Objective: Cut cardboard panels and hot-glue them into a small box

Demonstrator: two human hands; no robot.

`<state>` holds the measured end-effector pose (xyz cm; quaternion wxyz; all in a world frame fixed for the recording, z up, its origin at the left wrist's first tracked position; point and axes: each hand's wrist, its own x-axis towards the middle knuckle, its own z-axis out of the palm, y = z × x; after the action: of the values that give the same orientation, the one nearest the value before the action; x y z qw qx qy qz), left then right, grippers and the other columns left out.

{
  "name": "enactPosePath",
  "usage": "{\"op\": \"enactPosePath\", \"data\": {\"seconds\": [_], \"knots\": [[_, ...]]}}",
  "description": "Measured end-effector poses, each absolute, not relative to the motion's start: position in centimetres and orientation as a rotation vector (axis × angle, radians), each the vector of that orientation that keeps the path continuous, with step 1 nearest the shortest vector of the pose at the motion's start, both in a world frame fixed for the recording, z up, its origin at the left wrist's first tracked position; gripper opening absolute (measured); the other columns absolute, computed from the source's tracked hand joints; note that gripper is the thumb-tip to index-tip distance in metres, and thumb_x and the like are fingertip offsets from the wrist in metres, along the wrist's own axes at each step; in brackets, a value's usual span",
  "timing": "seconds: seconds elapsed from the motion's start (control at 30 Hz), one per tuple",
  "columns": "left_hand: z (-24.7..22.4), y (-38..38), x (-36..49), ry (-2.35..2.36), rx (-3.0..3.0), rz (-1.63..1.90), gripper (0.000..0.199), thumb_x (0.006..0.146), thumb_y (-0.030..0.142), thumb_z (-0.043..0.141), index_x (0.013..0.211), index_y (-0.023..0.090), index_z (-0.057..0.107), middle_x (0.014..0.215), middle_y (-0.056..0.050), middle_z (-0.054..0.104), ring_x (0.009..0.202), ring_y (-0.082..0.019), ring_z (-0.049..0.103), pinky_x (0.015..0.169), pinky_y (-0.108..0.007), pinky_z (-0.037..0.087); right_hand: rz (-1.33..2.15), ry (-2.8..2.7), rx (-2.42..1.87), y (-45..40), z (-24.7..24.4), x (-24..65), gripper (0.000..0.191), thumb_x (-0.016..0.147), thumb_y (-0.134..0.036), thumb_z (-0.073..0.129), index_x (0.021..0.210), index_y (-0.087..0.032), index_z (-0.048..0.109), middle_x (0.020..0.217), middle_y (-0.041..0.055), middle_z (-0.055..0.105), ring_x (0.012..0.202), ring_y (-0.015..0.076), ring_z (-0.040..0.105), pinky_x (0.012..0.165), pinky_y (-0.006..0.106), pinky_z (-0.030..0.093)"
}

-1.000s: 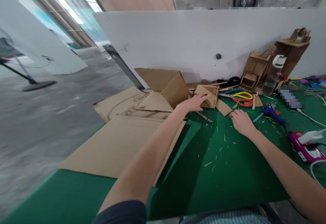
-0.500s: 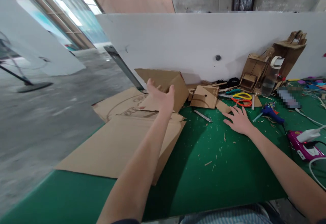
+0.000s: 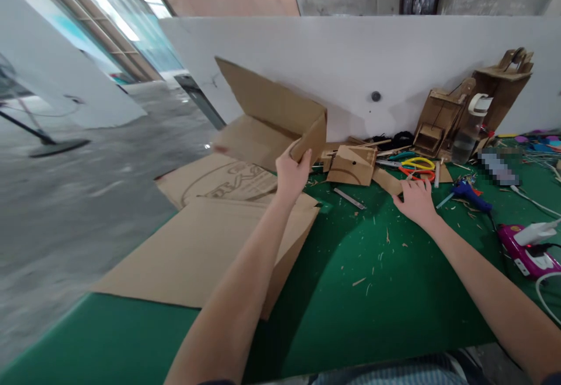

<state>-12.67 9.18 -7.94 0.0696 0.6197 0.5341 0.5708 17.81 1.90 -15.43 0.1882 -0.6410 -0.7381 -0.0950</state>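
My left hand (image 3: pixel 293 170) is closed on the near edge of a folded cardboard piece (image 3: pixel 272 131), lifted and tilted above other cardboard at the back left of the table. Beneath it lie a printed cardboard sheet (image 3: pixel 236 177) and a large plain cardboard sheet (image 3: pixel 175 250). On the right, my right hand (image 3: pixel 416 201) rests low over the table, its fingers curled at the end of a small cardboard strip (image 3: pixel 386 180). A square cardboard piece with a hole (image 3: pixel 352 166) and scissors with yellow and orange handles (image 3: pixel 416 167) lie just beyond.
On the green table (image 3: pixel 350 303) are a flat metal piece (image 3: pixel 349 199), a blue glue gun (image 3: pixel 471 195), a magenta power strip (image 3: pixel 528 250) with cables, and cardboard scraps. A water bottle (image 3: pixel 468 131) stands by cardboard models (image 3: pixel 499 99). A white panel (image 3: pixel 280 69) borders the back.
My left hand has closed on the folded cardboard and raised it, uncovering more of the printed sheet. My right hand has shifted slightly right and curled its fingers at the small strip.
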Motion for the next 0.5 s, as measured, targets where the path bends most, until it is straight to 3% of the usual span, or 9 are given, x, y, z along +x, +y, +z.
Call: {"op": "enactPosePath", "data": {"seconds": [0.13, 0.27, 0.37, 0.5], "knots": [[-4.9, 7.0, -11.4, 1.501, 1.994, 1.639, 0.032, 0.08, 0.026, 0.064, 0.11, 0.017, 0.068, 0.104, -0.008, 0.072, 0.107, -0.025, 0.064, 0.106, -0.039, 0.044, -0.309, -2.052, -1.702, 1.2, -13.8, 18.9, 0.042, 0.085, -0.031, 0.049, 0.121, -0.011, 0.057, 0.118, 0.018, 0.063, 0.111, 0.0329, 0.055, 0.108, 0.05, 0.031], [-3.0, 4.3, -9.1, 1.308, 2.218, 1.32, 0.04, 0.082, 0.018, 0.058, 0.121, 0.017, 0.063, 0.123, -0.011, 0.065, 0.119, -0.027, 0.059, 0.11, -0.042, 0.038, -0.282, -1.97, -1.53, 0.0, -11.0, 21.2, 0.037, 0.084, -0.031, 0.05, 0.113, -0.011, 0.06, 0.112, 0.0183, 0.064, 0.109, 0.0309, 0.058, 0.096, 0.043, 0.046], [-3.1, 1.3, -6.5, 1.128, 2.439, 0.972, 0.059, 0.078, 0.004, 0.049, 0.135, 0.02, 0.054, 0.143, -0.01, 0.052, 0.134, -0.027, 0.047, 0.115, -0.044, 0.031, -0.312, -1.723, -1.476, -0.7, -8.3, 23.9, 0.033, 0.082, -0.035, 0.056, 0.107, -0.014, 0.061, 0.104, 0.0156, 0.067, 0.099, 0.0289, 0.062, 0.091, 0.044, 0.049], [-5.9, -4.5, -2.2, 1.104, 2.807, 0.508, 0.074, 0.076, -0.006, 0.038, 0.145, 0.02, 0.041, 0.141, -0.015, 0.053, 0.129, -0.031, 0.052, 0.102, -0.052, 0.046, -0.22, -1.241, -1.344, -1.1, -5.3, 26.7, 0.033, 0.086, -0.044, 0.054, 0.107, -0.019, 0.058, 0.104, 0.0117, 0.064, 0.093, 0.0258, 0.064, 0.088, 0.048, 0.05]]}}
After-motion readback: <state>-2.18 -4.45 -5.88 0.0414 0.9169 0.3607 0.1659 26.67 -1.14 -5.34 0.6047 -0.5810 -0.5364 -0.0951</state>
